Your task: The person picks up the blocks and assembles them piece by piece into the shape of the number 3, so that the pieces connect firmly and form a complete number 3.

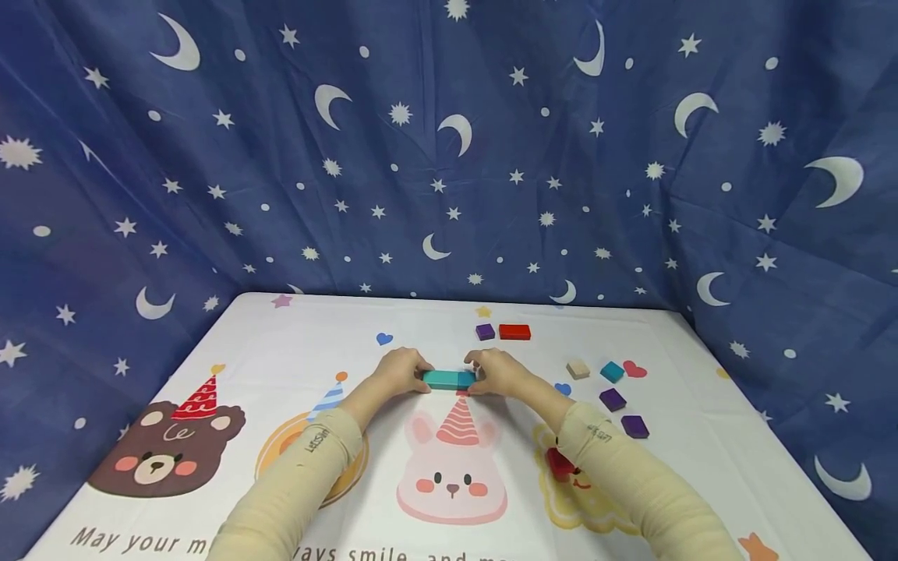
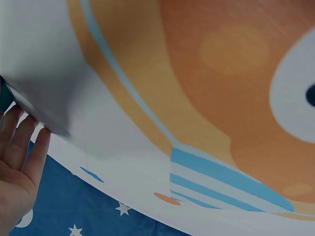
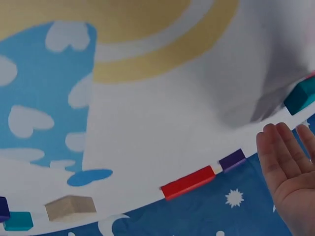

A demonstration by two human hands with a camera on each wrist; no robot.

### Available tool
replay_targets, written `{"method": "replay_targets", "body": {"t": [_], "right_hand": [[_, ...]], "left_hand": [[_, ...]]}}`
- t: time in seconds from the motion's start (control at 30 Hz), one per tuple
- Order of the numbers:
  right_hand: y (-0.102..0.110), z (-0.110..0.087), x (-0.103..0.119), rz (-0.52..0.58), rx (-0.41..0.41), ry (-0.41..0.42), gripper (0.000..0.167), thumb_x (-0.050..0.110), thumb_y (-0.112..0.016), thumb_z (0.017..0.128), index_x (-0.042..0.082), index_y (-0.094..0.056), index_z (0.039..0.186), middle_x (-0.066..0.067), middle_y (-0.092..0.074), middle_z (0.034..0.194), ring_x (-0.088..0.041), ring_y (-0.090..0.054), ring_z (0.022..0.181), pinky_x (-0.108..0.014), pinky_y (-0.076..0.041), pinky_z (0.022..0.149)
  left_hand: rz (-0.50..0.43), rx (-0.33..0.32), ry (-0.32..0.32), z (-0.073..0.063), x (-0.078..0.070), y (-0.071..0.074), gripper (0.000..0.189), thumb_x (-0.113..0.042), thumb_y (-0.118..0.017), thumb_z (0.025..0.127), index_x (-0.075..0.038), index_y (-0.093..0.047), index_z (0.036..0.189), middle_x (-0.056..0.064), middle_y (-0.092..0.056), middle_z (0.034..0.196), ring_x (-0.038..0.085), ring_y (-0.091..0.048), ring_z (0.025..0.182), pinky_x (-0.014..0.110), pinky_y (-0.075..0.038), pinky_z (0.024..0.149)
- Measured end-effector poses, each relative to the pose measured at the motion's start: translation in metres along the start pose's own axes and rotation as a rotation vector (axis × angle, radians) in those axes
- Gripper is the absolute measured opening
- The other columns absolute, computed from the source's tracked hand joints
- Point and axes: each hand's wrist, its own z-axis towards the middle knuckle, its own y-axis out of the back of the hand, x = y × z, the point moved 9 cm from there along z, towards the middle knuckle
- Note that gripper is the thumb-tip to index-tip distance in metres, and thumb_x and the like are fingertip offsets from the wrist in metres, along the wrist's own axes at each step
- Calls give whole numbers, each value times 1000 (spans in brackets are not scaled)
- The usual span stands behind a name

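A long teal block (image 1: 441,380) lies near the middle of the table, with a shorter blue block (image 1: 466,380) against its right end. My left hand (image 1: 398,371) grips the long block's left end between thumb and fingers. At the other end, my right hand (image 1: 500,372) holds the blue block, thumb at its near side. Only part of a teal block (image 2: 6,96) shows at the left wrist view's edge, beside the fingers. In the right wrist view, a teal block (image 3: 301,96) sits beyond the outstretched outer fingers; the thumb is out of frame.
Behind the hands lie a purple block (image 1: 485,332) and a long red block (image 1: 514,332). Off to the right are a beige block (image 1: 578,368), a teal block (image 1: 612,372) and two purple blocks (image 1: 634,426). A red block (image 1: 559,464) is partly covered by the right sleeve.
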Motion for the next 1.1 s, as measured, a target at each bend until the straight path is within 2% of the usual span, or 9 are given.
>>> {"method": "replay_targets", "body": {"t": [0.13, 0.4, 0.6, 0.87, 1.1], "right_hand": [[4, -5, 3, -1, 3, 25, 41, 14, -79, 74, 1, -64, 110, -15, -67, 104, -24, -61, 93, -41, -51, 89], [2, -19, 8, -10, 7, 41, 32, 15, -77, 76, 4, -67, 104, -10, -69, 105, -23, -62, 96, -40, -50, 92], [14, -35, 14, -19, 8, 54, 35, 17, -75, 79, 3, -66, 109, -10, -69, 110, -26, -62, 105, -41, -48, 96], [24, -56, 24, -54, -18, 128, 34, 16, -74, 80, 1, -66, 110, -11, -69, 109, -27, -63, 104, -41, -50, 94], [24, -69, 23, -28, -20, 91, 35, 15, -74, 80, 3, -65, 112, -10, -68, 113, -27, -61, 110, -42, -49, 95]], "left_hand": [[-6, 1, -1, -1, -1, -1, 38, -21, -82, 69, -12, -73, 105, 4, -73, 101, 21, -66, 96, 37, -50, 89], [-8, 1, -11, -3, -3, -3, 37, -21, -82, 69, -12, -74, 104, 4, -74, 99, 21, -67, 95, 37, -50, 90], [-11, -19, -5, -3, -1, 0, 37, -21, -82, 70, -13, -74, 105, 4, -73, 101, 22, -66, 96, 38, -50, 88], [-17, -32, 3, -3, 3, 2, 37, -21, -82, 69, -14, -74, 105, 6, -73, 103, 24, -66, 100, 39, -50, 89], [-26, -27, 6, -4, 2, 0, 38, -22, -81, 70, -14, -73, 106, 7, -72, 106, 25, -65, 104, 40, -49, 91]]}}
